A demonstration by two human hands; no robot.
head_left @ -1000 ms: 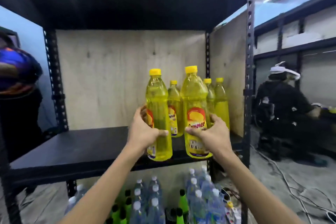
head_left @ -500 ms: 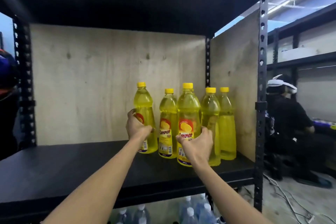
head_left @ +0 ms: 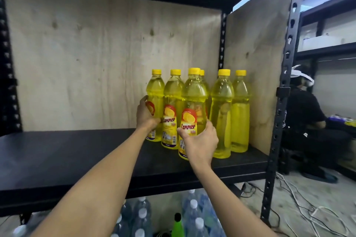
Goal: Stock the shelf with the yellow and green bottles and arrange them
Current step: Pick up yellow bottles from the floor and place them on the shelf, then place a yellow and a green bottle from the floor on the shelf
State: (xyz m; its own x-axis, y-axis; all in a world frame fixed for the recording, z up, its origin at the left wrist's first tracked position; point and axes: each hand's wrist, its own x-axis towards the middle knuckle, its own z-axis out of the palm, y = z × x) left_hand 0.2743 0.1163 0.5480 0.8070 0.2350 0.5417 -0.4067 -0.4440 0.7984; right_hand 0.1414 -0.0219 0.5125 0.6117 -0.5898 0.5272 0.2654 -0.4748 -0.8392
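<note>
Several yellow bottles with yellow caps stand grouped at the right end of the black shelf board (head_left: 67, 152). My left hand (head_left: 146, 116) wraps the leftmost yellow bottle (head_left: 155, 90), which stands at the back. My right hand (head_left: 200, 140) grips the front yellow bottle (head_left: 194, 98) low on its red label; its base rests near the shelf's front. Between them stands another labelled bottle (head_left: 172, 113). Two more bottles (head_left: 222, 109) stand to the right by the plywood side panel. A green bottle (head_left: 178, 226) pokes up below the shelf.
Plywood panels (head_left: 96, 63) back and flank the shelf bay. Black perforated uprights (head_left: 279, 121) frame it. Clear water bottles (head_left: 194, 215) crowd the floor underneath. A seated person in black (head_left: 306, 113) is to the right, with cables (head_left: 308, 204) across the floor.
Both hands carried their bottles deeper onto the shelf and set them down beside the standing group. The camera moved closer and lower toward the shelf.
</note>
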